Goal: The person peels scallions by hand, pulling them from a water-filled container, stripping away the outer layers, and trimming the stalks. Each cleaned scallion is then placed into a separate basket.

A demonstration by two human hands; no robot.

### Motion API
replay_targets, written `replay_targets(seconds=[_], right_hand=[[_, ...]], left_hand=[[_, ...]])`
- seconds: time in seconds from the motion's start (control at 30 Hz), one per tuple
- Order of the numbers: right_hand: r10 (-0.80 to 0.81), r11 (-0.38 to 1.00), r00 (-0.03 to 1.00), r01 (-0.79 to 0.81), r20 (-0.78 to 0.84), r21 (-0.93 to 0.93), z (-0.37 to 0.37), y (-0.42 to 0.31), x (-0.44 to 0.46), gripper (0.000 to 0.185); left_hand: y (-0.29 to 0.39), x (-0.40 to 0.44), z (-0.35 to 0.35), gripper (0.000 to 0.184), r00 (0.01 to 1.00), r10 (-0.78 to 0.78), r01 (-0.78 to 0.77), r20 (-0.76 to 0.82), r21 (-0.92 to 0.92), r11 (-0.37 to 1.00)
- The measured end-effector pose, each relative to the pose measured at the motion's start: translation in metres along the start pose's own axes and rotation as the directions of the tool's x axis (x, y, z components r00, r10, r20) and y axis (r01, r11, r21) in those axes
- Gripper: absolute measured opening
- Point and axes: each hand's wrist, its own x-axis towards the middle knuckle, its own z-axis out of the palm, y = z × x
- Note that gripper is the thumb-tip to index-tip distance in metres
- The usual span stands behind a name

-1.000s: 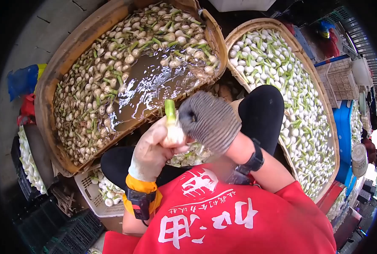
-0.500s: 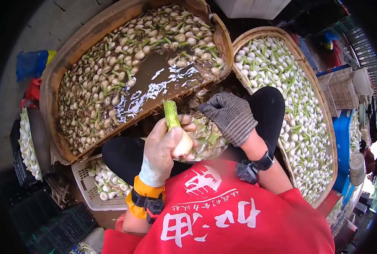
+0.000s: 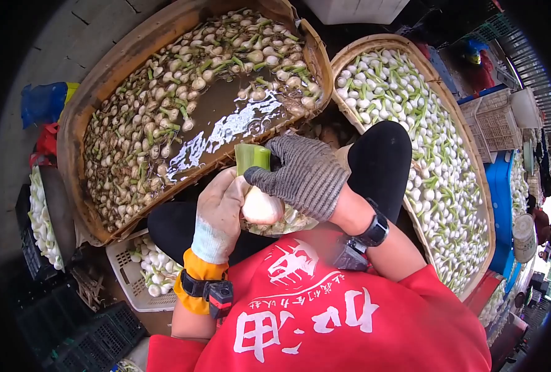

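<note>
My left hand (image 3: 218, 201), in a pale glove, is closed around a fresh garlic bulb (image 3: 263, 207) with a short green stalk (image 3: 261, 157). A loosened flap of green outer leaf (image 3: 244, 155) stands beside the stalk. My right hand (image 3: 309, 170), in a grey striped knit glove, is closed on the stalk and its outer layer, with the thumb across the front just above the white bulb. Its fingertips behind the stalk are hidden. Under the hands, a pile of peeled skins (image 3: 294, 221) shows in part between my knees.
A wooden-rimmed tub (image 3: 77, 149) of dirty water and unpeeled bulbs stands ahead on the left. On the right is a long tub (image 3: 467, 142) full of clean white bulbs. By my left knee sits a white basket (image 3: 126, 279) with garlic; dark crates (image 3: 96, 335) lie beyond.
My right hand has moved left from beside the skin pile and taken hold of the stalk. The outer leaf now stands apart from the stalk. My left hand keeps its hold, shifted slightly.
</note>
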Motion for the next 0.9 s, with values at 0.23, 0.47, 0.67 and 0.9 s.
replay_targets(seconds=[0.23, 0.47, 0.67, 0.9], right_hand=[[0.098, 0.459, 0.980, -0.201, 0.175, 0.865, 0.012, 0.020, -0.017, 0.042], [-0.106, 0.852, 0.988, 0.148, -0.112, 0.502, -0.011, 0.041, -0.013, 0.026], [-0.285, 0.910, 0.903, 0.360, -0.320, 0.205, -0.027, 0.078, -0.003, 0.026], [-0.038, 0.884, 0.994, 0.082, -0.105, 0.459, -0.020, 0.012, 0.026, 0.033]], left_hand=[[-0.013, -0.001, 0.004, 0.017, 0.974, 0.087, -0.073, -0.209, 0.075, 0.994], [0.009, -0.007, -0.002, 0.033, 0.965, 0.056, -0.164, -0.258, -0.421, 0.892], [-0.026, -0.013, -0.022, 0.040, 0.900, 0.326, -0.408, 0.288, 0.294, 0.865], [-0.012, 0.027, 0.001, 0.070, 0.908, 0.067, 0.140, 0.414, -0.450, 0.882]])
